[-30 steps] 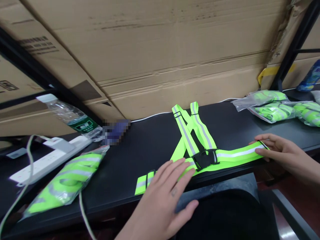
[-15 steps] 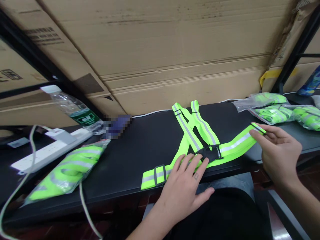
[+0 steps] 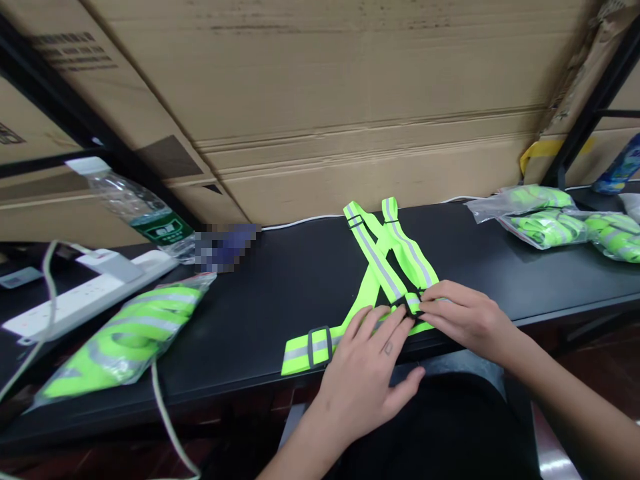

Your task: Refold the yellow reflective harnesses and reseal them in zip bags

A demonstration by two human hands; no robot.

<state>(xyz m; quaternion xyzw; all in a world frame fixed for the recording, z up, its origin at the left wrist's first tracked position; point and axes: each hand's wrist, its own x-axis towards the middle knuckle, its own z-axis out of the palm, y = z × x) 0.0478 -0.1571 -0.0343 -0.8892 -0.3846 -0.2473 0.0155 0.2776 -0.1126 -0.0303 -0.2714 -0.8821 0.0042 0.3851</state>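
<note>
Two hands on one harness (image 3: 376, 259), head view. It lies on the black table (image 3: 295, 287), crossed straps (image 3: 410, 253) toward the cardboard (image 3: 375, 180), belt (image 3: 295, 355) along the near edge. Left hand (image 3: 367, 363): laid flat on the belt, clasping nothing. Right hand (image 3: 467, 317): looks pinched on the belt near its middle, hold partly hidden. To do this well, I'd press firmly with the left, line up edges with the right, avoid twists.
</note>
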